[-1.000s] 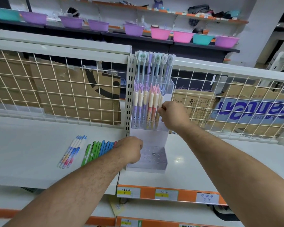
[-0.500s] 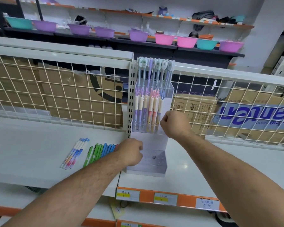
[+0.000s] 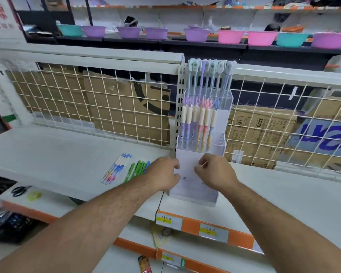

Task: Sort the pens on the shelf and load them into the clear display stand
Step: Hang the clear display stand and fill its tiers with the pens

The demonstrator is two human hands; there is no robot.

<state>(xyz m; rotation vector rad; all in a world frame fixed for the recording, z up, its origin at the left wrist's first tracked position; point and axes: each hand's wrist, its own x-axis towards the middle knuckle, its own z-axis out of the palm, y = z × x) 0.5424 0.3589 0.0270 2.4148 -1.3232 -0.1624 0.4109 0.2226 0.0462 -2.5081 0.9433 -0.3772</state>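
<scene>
Green pens (image 3: 136, 170) beside blue-pink-white ones (image 3: 114, 170), white shelf (image 3: 57, 154), orange price strip (image 3: 238, 237), clear stand (image 3: 220, 142).

A row of teal, purple and pink plastic bowls (image 3: 197, 35) lines a dark back shelf (image 3: 205, 45). A white wire grid panel (image 3: 283, 123) stands in front of brown cardboard boxes (image 3: 126, 115), one with blue lettering (image 3: 323, 138). Black-handled scissors (image 3: 20, 190) lie near the left edge of a lower white shelf (image 3: 53, 203), just beside a yellow-green tape roll (image 3: 34, 195). An orange price strip (image 3: 191, 225) carries yellow-and-white labels (image 3: 214, 232).
</scene>
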